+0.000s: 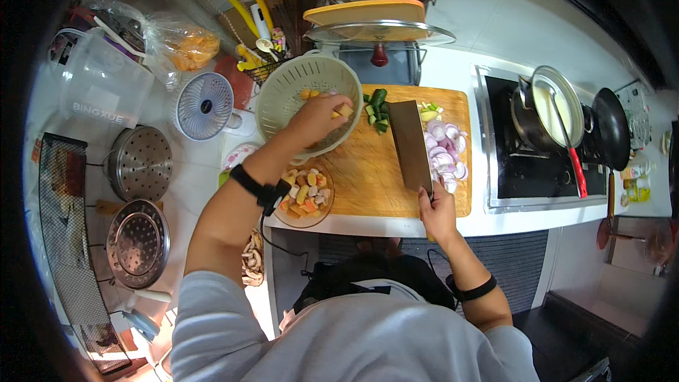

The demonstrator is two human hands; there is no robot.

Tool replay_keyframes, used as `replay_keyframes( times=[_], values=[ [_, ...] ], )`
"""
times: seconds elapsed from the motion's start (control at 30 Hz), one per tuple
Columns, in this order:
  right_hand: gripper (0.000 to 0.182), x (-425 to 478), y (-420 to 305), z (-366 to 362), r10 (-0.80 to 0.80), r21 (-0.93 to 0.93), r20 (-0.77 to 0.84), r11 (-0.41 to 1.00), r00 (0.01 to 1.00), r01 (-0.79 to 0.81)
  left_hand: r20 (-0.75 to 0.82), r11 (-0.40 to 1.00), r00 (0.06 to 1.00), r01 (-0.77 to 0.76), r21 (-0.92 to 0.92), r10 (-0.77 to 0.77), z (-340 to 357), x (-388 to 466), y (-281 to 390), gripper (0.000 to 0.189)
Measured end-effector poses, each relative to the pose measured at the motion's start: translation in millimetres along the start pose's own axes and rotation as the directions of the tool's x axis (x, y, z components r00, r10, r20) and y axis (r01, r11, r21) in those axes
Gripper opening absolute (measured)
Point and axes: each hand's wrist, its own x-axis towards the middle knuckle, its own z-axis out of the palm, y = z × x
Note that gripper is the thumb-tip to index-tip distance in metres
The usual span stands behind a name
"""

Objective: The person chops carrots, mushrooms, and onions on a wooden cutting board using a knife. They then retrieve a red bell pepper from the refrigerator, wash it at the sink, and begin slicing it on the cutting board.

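Observation:
My left hand (321, 114) is inside the pale green colander (269, 98), with its fingers on yellowish food pieces (345, 111). More pieces lie on the colander's bottom, partly hidden by my hand. My right hand (438, 212) grips the handle of a cleaver (411, 143), its broad blade over the wooden cutting board (366, 185). Left of the blade is a pile of cut green vegetable, possibly cucumber (377, 106). Sliced red onion (445, 151) is heaped to its right, below small green and yellow pieces (431, 112). Below my left forearm stands a glass bowl (330, 199) of mixed diced food.
A gas hob (496, 170) on the right carries a pot (536, 116) with a red-handled ladle (575, 164), and a black pan (611, 127). Behind the board, a glass lid (339, 32) leans in a rack. A small fan (204, 106) stands left of the colander.

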Motion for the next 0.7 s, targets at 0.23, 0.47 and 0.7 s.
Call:
replay_keyframes(
  times=[0.23,0.47,0.7],
  values=[
    [0.013,-10,-5,-40,0.039,-0.185,-0.041,0.982,0.998,-0.046,0.009,0.995,0.996,-0.087,0.057,0.086,95,-28,86,0.03],
    [0.015,-34,3,-52,0.089,-0.326,-0.004,0.941,0.996,-0.085,-0.204,0.994,0.978,0.066,0.088,-0.047,194,-24,47,0.04],
    [0.012,-46,0,-44,0.085,-0.443,0.088,0.896,0.993,-0.038,-0.336,0.997,0.942,0.024,0.08,0.004,205,-31,35,0.045]
  ],
)
